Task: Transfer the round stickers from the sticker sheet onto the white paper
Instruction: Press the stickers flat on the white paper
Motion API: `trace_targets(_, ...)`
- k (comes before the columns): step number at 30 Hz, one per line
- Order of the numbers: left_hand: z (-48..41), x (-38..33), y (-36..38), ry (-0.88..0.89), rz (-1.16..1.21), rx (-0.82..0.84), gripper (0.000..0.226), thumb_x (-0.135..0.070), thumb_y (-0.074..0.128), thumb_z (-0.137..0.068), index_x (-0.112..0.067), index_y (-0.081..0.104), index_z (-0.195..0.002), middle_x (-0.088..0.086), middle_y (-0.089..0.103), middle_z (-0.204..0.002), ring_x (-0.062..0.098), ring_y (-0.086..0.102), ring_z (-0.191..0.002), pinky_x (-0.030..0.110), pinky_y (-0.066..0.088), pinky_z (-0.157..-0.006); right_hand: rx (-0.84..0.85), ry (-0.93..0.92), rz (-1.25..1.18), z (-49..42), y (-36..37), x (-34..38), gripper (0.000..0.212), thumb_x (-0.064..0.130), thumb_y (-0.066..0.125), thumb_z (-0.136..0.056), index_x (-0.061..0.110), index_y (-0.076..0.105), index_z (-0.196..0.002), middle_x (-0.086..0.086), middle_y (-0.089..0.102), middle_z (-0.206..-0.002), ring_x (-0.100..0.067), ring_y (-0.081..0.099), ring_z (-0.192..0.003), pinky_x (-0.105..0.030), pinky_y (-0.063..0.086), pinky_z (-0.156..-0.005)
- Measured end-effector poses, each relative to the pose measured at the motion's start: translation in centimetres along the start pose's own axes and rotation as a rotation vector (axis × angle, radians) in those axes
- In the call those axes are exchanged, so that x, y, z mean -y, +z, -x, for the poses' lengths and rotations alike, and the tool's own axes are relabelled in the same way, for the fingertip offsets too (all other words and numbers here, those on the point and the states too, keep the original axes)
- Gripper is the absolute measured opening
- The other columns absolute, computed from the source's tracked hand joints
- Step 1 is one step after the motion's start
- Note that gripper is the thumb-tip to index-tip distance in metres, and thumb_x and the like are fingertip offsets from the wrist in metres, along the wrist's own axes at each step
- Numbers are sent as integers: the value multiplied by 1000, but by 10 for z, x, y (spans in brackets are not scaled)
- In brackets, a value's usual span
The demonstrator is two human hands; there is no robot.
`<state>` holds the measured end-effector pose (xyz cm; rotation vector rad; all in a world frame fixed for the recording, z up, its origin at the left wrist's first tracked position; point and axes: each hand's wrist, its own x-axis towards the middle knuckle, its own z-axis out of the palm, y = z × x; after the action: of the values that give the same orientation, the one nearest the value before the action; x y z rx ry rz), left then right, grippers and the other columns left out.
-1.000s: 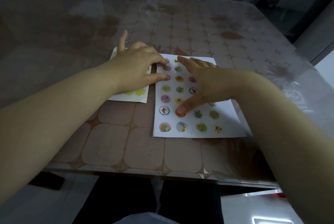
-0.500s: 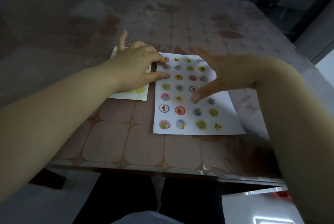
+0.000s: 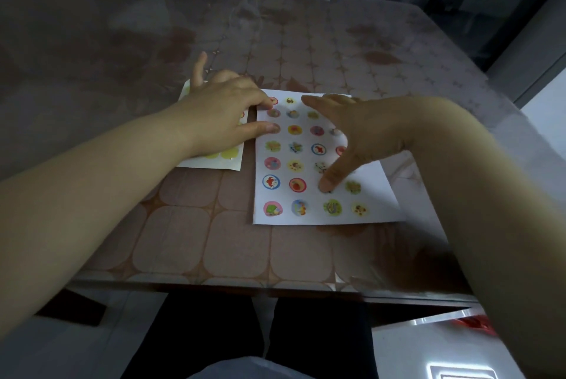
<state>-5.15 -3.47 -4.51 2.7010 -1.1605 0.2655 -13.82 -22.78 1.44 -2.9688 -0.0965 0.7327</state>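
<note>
Right hand (image 3: 364,133): spread flat and released, grasping nothing; I see its thumb tip (image 3: 327,185) pressed onto a sticker in the lower right part of the white paper (image 3: 379,195), presumably to rub it down so it bonds.

Left hand (image 3: 220,112): also released, fingers splayed. Its palm lies on the sticker sheet (image 3: 211,161) at centre left of the frame, while thumb and one finger reach across onto the paper's left edge. I judge this pins both sheets so neither slides under the pressing.

White paper: one, flat on the surface (image 3: 183,241), centre of frame, just right of the sticker sheet and apart from it by a narrow gap.

Round stickers on the paper: four columns, seven rows as far as I can read; I count roughly two dozen visible, the rest hidden beneath the right hand, so no exact total.

Sticker sheet: one, mostly covered. Two yellow stickers (image 3: 225,153) show at its lower edge, and a scrap of another by the left hand; any others I cannot tell.
</note>
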Motion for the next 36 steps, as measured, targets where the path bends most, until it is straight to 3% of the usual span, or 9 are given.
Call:
trace_targets(4,-1,0,-3,-9,-1,9,51,-59,43,-81,-32,53,-124,-7,52,-127,17,30,-131,53,-14,-108,-59,-39,-96,17,-17,-11,109,68,70,-38,42,27,-135,15,46,-137,-14,46,-123,-36,32,-108)
trace_targets(6,-1,0,-3,-10,2,11,50,-59,43,-81,-33,53,-123,-7,52,-127,16,29,-131,53,-15,-108,-81,3,-77,25,-20,-20,110,61,72,-41,37,25,-138,14,41,-141,-15,42,-127,-31,29,-106)
trace_targets(11,0,0,-1,-13,7,14,52,-59,42,-81,-31,53,-123,-8,52,-125,16,29,-131,52,-15,-108,-49,100,-61,25,-1,-31,131,70,68,-38,39,-1,-144,12,14,-155,-16,24,-139,-41,22,-114)
trace_targets(17,-1,0,-2,-14,10,13,48,-57,44,-83,-31,54,-123,-8,52,-126,16,29,-131,52,-15,-108,-50,111,-76,13,8,-27,142,66,73,-30,38,-7,-144,10,12,-154,-20,29,-136,-45,29,-110)
trace_targets(24,-1,0,-1,-7,7,12,49,-59,42,-82,-32,54,-122,-9,51,-126,16,29,-131,52,-16,-107,-136,70,26,26,10,-24,120,61,74,-55,37,-1,-145,8,15,-154,-21,21,-139,-43,20,-111)
trace_targets(28,-1,0,-1,-13,5,15,49,-60,42,-83,-33,54,-122,-8,52,-126,16,29,-131,53,-15,-107,-137,-71,-216,36,7,-1,95,61,66,-64,51,11,-139,22,32,-138,-8,35,-122,-25,30,-96)
trace_targets(30,0,0,-1,-14,8,17,47,-60,41,-83,-34,54,-119,-9,52,-125,16,30,-130,53,-15,-107,-97,-147,-280,35,11,20,94,60,66,-66,53,7,-139,26,28,-133,-3,31,-117,-16,28,-90)
trace_targets(33,0,-1,-1,-6,10,5,45,-55,42,-84,-33,54,-121,-8,53,-124,17,31,-129,53,-15,-108,-135,-215,-192,22,23,44,112,61,72,-58,42,1,-142,13,16,-150,-17,20,-136,-33,24,-105)
trace_targets(36,-1,-1,-1,-4,12,-12,38,-42,49,-86,-31,54,-122,-7,52,-126,17,31,-129,52,-15,-107,-140,-190,-56,7,29,50,131,67,76,-46,37,-6,-144,5,8,-154,-28,13,-140,-48,19,-113)
